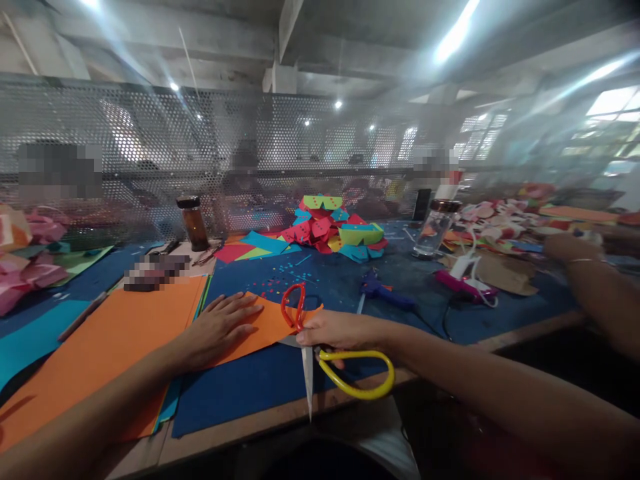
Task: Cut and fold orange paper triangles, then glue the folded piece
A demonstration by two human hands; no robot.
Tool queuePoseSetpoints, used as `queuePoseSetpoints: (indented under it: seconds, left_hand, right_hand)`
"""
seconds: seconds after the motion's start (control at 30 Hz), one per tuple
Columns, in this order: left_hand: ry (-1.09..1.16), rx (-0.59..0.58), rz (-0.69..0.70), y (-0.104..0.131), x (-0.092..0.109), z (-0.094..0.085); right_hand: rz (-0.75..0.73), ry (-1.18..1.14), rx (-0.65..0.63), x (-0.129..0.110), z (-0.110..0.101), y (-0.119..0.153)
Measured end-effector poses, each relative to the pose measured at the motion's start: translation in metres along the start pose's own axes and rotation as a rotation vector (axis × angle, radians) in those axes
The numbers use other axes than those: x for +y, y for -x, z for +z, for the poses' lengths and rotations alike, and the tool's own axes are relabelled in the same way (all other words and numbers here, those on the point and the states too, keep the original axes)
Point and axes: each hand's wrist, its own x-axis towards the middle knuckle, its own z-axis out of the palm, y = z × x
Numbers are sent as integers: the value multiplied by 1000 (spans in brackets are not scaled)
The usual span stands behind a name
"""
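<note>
My left hand (220, 328) lies flat, fingers spread, on a small orange paper piece (267, 323) over the blue mat (220, 397). My right hand (333, 332) is closed around scissors (308, 380) with one red and one yellow handle loop; a blade points down toward the table's front edge. The red loop stands up beside the right end of the paper, and the yellow loop lies to the right below my wrist. Large orange sheets (120, 333) are stacked left of my left hand.
Folded coloured paper shapes (320, 230) are piled at the back. A blue glue gun (385, 293), a pink power strip (465, 287), a glass bottle (434, 230) and a brown bottle (195, 227) stand or lie around. At the right, another person's arm (595, 287) reaches in.
</note>
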Motion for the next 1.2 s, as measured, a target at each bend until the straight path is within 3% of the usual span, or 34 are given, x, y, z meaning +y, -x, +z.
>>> queuePoseSetpoints:
  seconds: [0.23, 0.9, 1.2]
  left_hand:
    - [-4, 13, 31, -1, -3, 1]
    - [10, 2, 12, 0, -1, -1]
    - [26, 33, 19, -6, 12, -2]
  right_hand:
    - [-12, -12, -62, 5, -1, -3]
    - [-41, -92, -46, -6, 7, -7]
    - [-21, -82, -12, -3, 5, -5]
